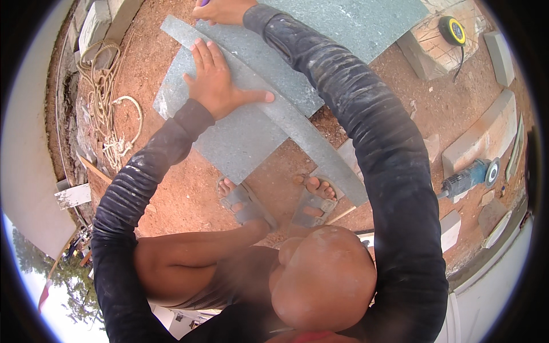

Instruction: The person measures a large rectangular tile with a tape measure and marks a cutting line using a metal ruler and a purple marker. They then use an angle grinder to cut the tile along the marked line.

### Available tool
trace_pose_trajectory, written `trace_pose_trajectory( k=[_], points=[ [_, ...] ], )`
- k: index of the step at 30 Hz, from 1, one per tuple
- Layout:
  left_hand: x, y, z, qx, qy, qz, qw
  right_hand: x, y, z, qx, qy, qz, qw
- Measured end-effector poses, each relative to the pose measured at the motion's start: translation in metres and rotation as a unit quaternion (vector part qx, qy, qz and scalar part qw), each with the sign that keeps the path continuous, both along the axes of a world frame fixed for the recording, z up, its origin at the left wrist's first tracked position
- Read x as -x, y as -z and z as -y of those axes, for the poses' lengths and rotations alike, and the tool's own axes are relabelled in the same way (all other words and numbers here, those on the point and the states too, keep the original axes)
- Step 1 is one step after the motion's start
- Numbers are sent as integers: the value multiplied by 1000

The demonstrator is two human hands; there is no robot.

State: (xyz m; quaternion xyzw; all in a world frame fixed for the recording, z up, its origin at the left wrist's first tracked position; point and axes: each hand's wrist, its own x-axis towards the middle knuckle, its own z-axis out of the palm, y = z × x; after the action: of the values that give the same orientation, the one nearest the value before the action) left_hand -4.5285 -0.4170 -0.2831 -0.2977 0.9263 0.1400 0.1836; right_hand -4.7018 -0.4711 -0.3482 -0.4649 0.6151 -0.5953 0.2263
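My left hand [218, 86] lies with fingers spread and thumb stretched out, pressing on a long narrow strip of grey stone [309, 137]. That strip runs diagonally across a grey slab [240, 143], from the far left toward my right foot. A second, larger grey slab [343, 34] extends beyond it to the far right. At the top edge of the view, my right hand [226, 10] is closed around a small purple pen-like thing [203, 2], close to the strip's far end. Its tip and part of the hand are cut off by the frame.
Coiled rope [106, 97] lies on the reddish ground at left. A yellow-and-black tape measure [452, 31] sits on a stone block [437, 51] at far right. Nearer on the right is a blue angle grinder [469, 177] among stone pieces. My sandalled feet [249, 203] are close to the slab.
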Motion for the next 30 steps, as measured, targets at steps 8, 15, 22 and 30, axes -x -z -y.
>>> trace_pose_trajectory(
  k=[8,15,22,30],
  points=[
    [-5,-4,2,35,5,4,999,-2,-10,-1,-12,-27,27,999],
    [-1,-5,1,14,-4,13,1000,-1,-7,-6,-34,-24,7,999],
    [1,-5,-1,20,0,19,1000,-2,-6,-10,-43,-36,11,998],
    [3,-4,-2,0,-13,19,1000,5,18,6,42,-36,-121,991]
  ],
)
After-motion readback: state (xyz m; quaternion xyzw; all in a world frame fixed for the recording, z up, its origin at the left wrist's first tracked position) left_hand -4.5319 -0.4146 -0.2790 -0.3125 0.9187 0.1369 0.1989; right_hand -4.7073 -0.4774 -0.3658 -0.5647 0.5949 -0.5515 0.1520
